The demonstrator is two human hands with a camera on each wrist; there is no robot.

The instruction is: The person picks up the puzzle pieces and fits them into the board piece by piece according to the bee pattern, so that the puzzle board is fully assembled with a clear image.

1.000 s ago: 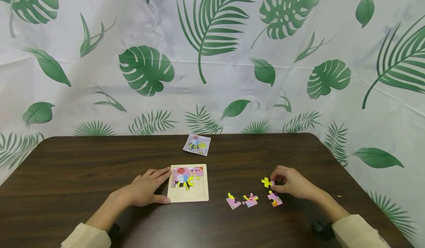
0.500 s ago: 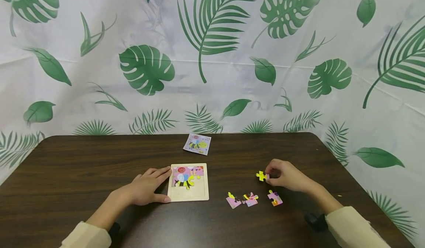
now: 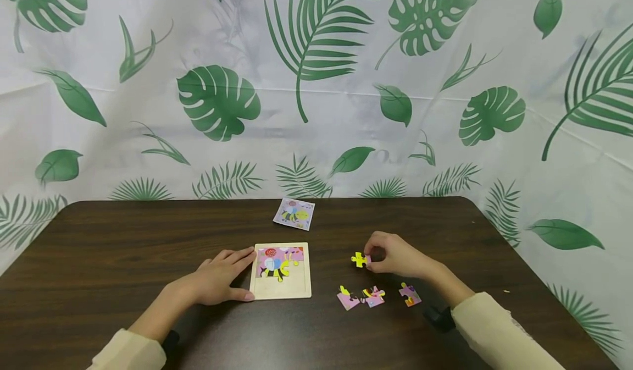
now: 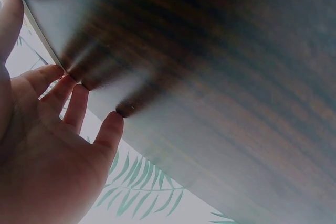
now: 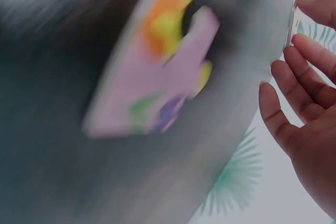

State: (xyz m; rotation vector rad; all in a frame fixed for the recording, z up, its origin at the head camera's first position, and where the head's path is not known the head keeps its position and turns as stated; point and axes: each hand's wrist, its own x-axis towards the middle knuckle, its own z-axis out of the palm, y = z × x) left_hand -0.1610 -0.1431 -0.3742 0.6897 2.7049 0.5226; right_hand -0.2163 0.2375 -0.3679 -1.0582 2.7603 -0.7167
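Observation:
A square wooden puzzle tray (image 3: 282, 291) lies left of the table's middle, its upper part filled with pieces that picture a bee. My left hand (image 3: 217, 279) rests at its left edge, fingers straight and thumb at the lower corner; the left wrist view shows the same hand (image 4: 63, 140) with fingertips at the edge. My right hand (image 3: 400, 257) pinches a yellow puzzle piece (image 3: 359, 259) between thumb and fingers, right of the tray. In the right wrist view that hand (image 5: 304, 87) holds the piece edge-on, and a pink corner piece (image 5: 142, 77) lies blurred on the table.
Two pink pieces, one on the left (image 3: 348, 298) and one beside it (image 3: 373, 297), lie in front of my right hand. Another corner piece (image 3: 409, 294) is farther right. A bee picture card (image 3: 294, 214) lies near the back edge of the dark wooden table (image 3: 148, 227).
My right hand has moved left with the yellow puzzle piece, away from the corner piece and closer to the tray. My left hand has stayed at the tray's edge.

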